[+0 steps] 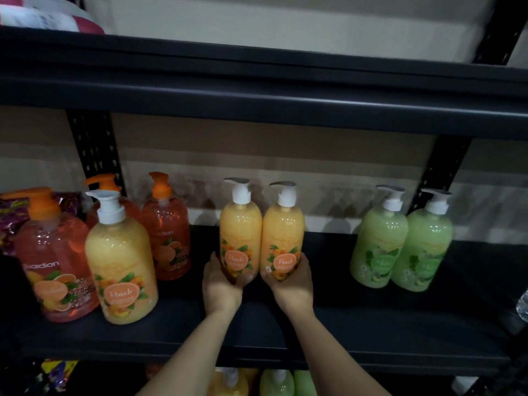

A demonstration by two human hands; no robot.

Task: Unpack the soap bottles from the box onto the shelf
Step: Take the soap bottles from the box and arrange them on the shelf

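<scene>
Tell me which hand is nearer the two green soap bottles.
Right. The right hand grips a peach bottle, left of the green bottles across a gap; the left hand grips the neighbouring peach bottle, farther left.

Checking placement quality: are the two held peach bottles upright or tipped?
Upright: left-held bottle and right-held bottle stand pump-up, side by side; left hand and right hand grip their bases.

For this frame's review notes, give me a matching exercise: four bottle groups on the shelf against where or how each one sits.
1 green bottles
2 orange-pump bottles
3 middle peach pair
4 lone peach bottle

A left front, white pump, untouched
B held by left grip and right grip
C right part of the shelf
D left end, reddish liquid

Pairs: 1-C, 2-D, 3-B, 4-A
</scene>
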